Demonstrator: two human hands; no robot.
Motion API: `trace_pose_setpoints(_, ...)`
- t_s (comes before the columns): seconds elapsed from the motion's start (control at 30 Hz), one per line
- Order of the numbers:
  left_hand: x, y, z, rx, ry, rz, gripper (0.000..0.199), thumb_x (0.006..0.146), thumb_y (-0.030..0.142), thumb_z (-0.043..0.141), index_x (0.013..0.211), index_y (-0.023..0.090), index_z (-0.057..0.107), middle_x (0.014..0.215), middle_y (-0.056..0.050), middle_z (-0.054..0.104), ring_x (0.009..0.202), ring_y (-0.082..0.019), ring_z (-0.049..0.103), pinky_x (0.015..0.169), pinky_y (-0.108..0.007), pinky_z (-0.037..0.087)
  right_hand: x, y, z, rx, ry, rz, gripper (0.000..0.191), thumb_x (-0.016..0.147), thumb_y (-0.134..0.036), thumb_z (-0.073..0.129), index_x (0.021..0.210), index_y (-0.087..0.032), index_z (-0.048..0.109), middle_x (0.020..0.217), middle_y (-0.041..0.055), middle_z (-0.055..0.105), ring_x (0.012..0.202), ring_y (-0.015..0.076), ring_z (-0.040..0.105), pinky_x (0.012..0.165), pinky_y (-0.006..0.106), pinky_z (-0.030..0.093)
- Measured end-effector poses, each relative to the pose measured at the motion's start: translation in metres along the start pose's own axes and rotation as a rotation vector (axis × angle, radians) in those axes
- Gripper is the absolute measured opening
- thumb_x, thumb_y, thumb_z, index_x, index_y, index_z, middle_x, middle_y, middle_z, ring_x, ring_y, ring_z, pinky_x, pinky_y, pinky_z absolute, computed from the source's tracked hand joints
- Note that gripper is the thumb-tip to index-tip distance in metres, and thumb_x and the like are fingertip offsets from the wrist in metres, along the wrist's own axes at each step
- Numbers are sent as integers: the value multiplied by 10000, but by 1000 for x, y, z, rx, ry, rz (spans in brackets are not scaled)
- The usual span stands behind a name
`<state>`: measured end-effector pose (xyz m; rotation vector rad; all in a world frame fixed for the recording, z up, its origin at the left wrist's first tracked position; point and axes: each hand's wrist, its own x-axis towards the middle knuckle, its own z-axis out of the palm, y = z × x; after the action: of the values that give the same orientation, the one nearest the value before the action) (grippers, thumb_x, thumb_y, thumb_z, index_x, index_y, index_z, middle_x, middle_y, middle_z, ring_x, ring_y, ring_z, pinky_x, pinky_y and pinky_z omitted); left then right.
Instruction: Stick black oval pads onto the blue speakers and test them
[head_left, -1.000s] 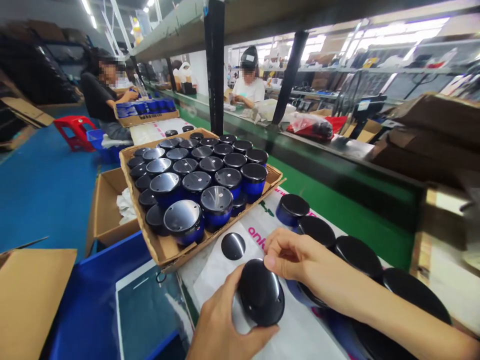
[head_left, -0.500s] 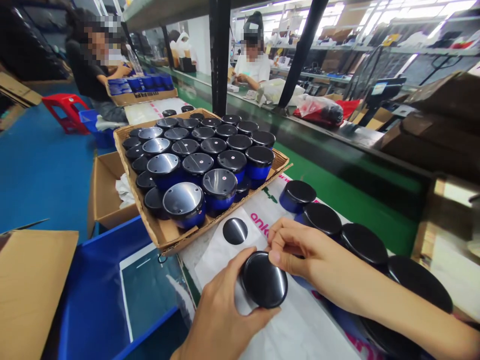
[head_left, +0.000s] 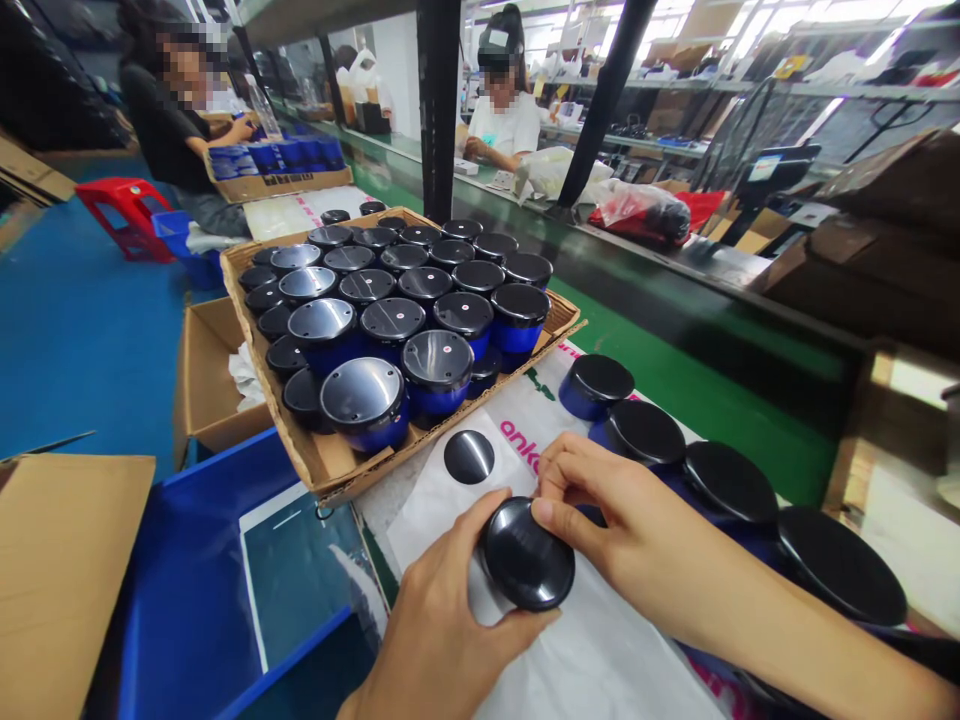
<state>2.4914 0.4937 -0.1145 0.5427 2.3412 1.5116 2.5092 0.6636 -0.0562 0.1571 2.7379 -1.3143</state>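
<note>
My left hand (head_left: 450, 610) is wrapped round a round black-topped cylinder (head_left: 529, 555), thumb and fingers on opposite sides of it. The cylinder's glossy top faces up and toward me. At its upper right rim, my right hand (head_left: 581, 500) has its thumb and fingers pinched together, the thumb lying over the edge. Whether anything thin is between those fingers is hidden. Just beyond my hands, a black round sticker (head_left: 469, 457) lies on white backing paper (head_left: 427, 510), which runs on beneath the cylinder.
A cardboard tray (head_left: 352, 490) full of blue and black cylinders stands ahead. More black-topped cylinders (head_left: 598, 385) form a row on the right. Below left are a blue bin (head_left: 187, 540) and a cardboard flap (head_left: 67, 560). Two people sit farther back.
My right thumb has shifted slightly onto the cylinder's top near the rim. My left hand keeps its hold, and the view has moved a little.
</note>
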Motion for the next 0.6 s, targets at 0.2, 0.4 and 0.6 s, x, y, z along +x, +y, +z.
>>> trace_pose_setpoints(0.2,0,1,0,-20,0,5,663,618,150,735,1218,325,513,1168,37,664,1092,-212,621,942,-345,510,-2,-3,1,-66,34,-44,199,870,-289,461,683,-224,438,792,16,527,701,173,494,595,328,411)
trace_pose_setpoints(0.4,0,4,-1,-12,-13,-26,655,625,165,741,1209,346,505,1172,65,657,1107,-195,611,949,-328,496,-1,-4,2,-137,56,-96,175,860,-221,452,694,-218,397,744,11,504,677,170,479,583,327,388)
trace_pose_setpoints(0.6,-1,-1,1,52,-11,24,634,666,220,718,1236,334,463,1211,42,625,1120,-204,593,965,-356,486,-7,-12,-2,-422,-21,-379,180,882,-126,353,733,-195,425,791,50,492,677,178,451,600,331,405)
